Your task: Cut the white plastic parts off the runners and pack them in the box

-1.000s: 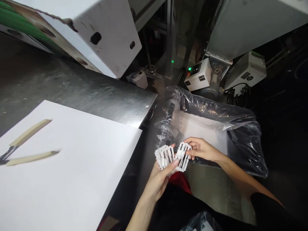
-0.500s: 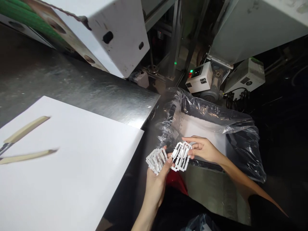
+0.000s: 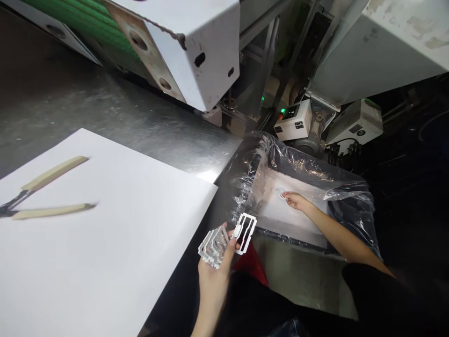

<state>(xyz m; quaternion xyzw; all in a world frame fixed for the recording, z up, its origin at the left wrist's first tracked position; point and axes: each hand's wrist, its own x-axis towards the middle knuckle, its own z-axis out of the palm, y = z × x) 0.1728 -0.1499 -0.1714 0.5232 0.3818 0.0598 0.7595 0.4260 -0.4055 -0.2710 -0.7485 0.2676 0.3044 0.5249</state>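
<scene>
Steel table (image 3: 105, 107), white sheet (image 3: 133, 243) on it, cream-handled cutters (image 3: 54, 171) on sheet

A fanned stack of flat white plastic frames (image 3: 212, 244) is pinched in the left hand (image 3: 213, 276), near the middle — slotted, rectangular, edges splayed. One frame (image 3: 244, 227) stands up at its right, showing dark cut-outs. Farther right, a small white piece (image 3: 279, 192) lies at the fingertips of the right hand (image 3: 296, 201) — inside the bag-lined box (image 3: 260, 180).

Black sleeve (image 3: 365, 290) on right arm; bare hands (image 3: 211, 276)
</scene>
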